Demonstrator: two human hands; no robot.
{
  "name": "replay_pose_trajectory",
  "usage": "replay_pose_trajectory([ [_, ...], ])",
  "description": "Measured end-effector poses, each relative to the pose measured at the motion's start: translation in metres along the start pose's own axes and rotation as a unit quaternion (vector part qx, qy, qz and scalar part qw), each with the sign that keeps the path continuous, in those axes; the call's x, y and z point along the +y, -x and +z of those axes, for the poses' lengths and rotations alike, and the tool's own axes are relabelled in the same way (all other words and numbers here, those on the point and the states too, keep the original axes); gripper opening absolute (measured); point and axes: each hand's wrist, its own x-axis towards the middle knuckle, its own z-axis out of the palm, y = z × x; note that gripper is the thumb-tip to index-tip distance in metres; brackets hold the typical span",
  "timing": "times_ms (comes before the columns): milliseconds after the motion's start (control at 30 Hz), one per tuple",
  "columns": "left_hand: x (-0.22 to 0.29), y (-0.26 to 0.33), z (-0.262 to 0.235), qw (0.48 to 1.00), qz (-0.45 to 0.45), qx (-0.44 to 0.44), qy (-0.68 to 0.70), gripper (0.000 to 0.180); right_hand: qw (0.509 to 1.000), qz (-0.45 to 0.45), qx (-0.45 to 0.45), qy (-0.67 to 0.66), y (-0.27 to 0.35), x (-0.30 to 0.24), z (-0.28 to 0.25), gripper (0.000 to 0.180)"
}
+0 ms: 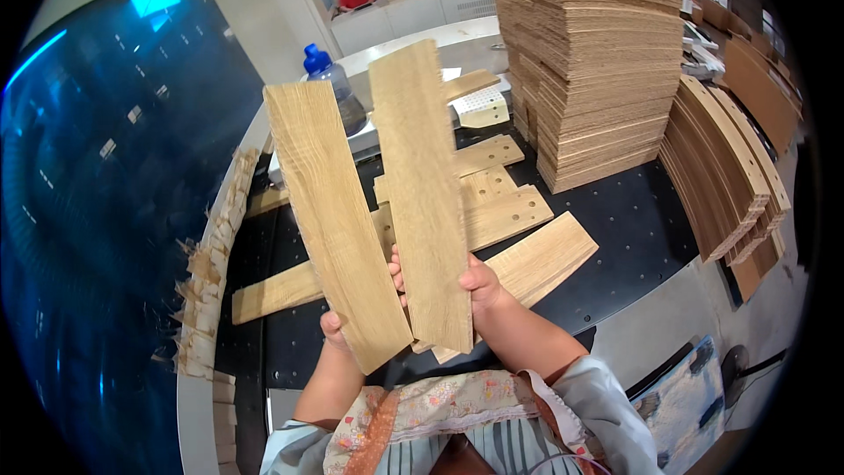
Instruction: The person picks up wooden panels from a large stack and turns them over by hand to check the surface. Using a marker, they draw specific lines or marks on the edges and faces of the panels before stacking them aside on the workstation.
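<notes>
My left hand [332, 329] is closed round the lower part of a long wood-grain board [330, 211], which tilts up and to the left. In my right hand [480, 286] a second board [420, 185] of the same kind stands nearly upright, its lower end close to the first. The boards hide most of the fingers of both hands. Under and behind them, several loose wood-grain boards lie crossed on the black table [615, 255], among them a board with drilled holes [514, 215] and a plain board [549, 255] at the right.
A tall stack of boards [607, 79] rises at the far right of the table. Beyond it lean drilled boards [721, 176]. A blue-capped bottle [352, 110] stands at the back. On the left are a large blue panel [105, 211] and a ragged torn edging [211, 281].
</notes>
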Motion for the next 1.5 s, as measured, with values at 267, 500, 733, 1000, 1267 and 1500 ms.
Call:
replay_pose_trajectory([
  [267, 0.023, 0.013, -0.007, 0.999, 0.003, -0.031, -0.039, 0.102, 0.991, 0.02, -0.094, -0.094, -0.019, 0.014, 0.006, 0.092],
  [500, 0.03, 0.021, -0.003, 0.999, -0.003, 0.018, -0.052, 0.1, 0.991, 0.038, -0.085, -0.101, -0.025, 0.021, 0.003, 0.095],
  [733, 0.031, 0.028, -0.003, 0.999, -0.002, 0.016, -0.033, 0.097, 0.991, 0.031, -0.073, -0.109, -0.024, 0.027, 0.013, 0.093],
  [1000, 0.032, 0.032, -0.014, 0.997, 0.003, 0.001, -0.076, 0.099, 1.0, -0.01, -0.008, 0.003, -0.016, 0.033, 0.01, 0.078],
  [1267, 0.03, 0.036, -0.015, 0.998, 0.006, 0.0, -0.055, 0.104, 0.999, -0.026, -0.018, 0.011, -0.012, 0.039, 0.015, 0.076],
  [1500, 0.026, 0.035, -0.016, 0.997, 0.033, -0.026, -0.062, 0.102, 0.999, -0.015, 0.015, 0.039, -0.005, 0.038, 0.018, 0.091],
])
